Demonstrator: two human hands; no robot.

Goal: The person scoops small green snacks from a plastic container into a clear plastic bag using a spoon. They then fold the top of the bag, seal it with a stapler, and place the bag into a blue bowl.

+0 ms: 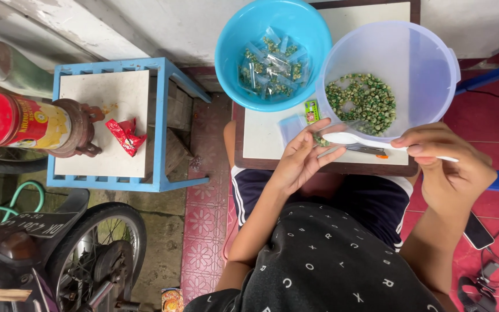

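- The right hand (449, 167) pinches the handle of a white spoon (353, 139) between thumb and fingers; the spoon bowl points to 9 o'clock.
- The left hand (302, 156) holds a small clear bag (295, 126), fingers curled round it, right at the spoon bowl.
- A few green peas sit at the bag's mouth.
- At 1 o'clock of the hands stands a clear tub (428, 63) with green peas (362, 101) on its floor.
- At 11 o'clock a blue bowl (232, 52) holds filled bags.
- Both vessels rest on a small table (261, 138).
- Well off at 9 o'clock, a blue stool (160, 115) carries a red-lidded jar (24, 122) and a red wrapper (125, 136).
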